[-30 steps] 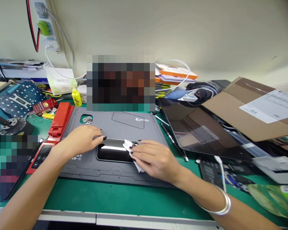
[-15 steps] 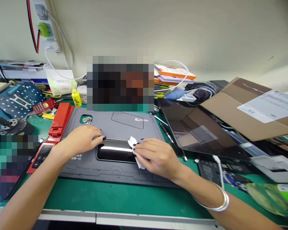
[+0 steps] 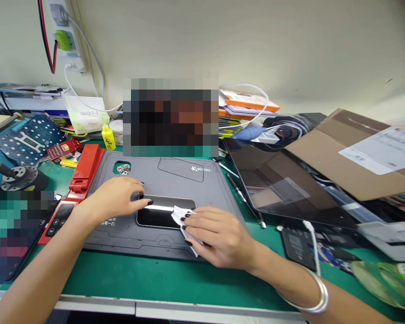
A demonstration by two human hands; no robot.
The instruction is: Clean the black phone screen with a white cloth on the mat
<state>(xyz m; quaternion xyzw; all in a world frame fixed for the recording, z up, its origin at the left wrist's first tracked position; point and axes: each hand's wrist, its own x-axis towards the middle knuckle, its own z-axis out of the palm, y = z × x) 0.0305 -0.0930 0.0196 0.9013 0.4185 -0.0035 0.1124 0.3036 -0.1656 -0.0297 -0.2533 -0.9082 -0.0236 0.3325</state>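
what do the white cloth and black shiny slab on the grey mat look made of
The crumpled white wipe looks like soft non-woven cloth or paper, matte and creased. The black rounded slab looks like polished glass, with a sharp bright reflection.

Gray work mat (image 3: 178,173): "WIKTOO" printed near top right, probably that spelling, letters soft. White packet (image 3: 86,118): "Free" twice, one upside down. Small print at the mat's lower left, too small to read.
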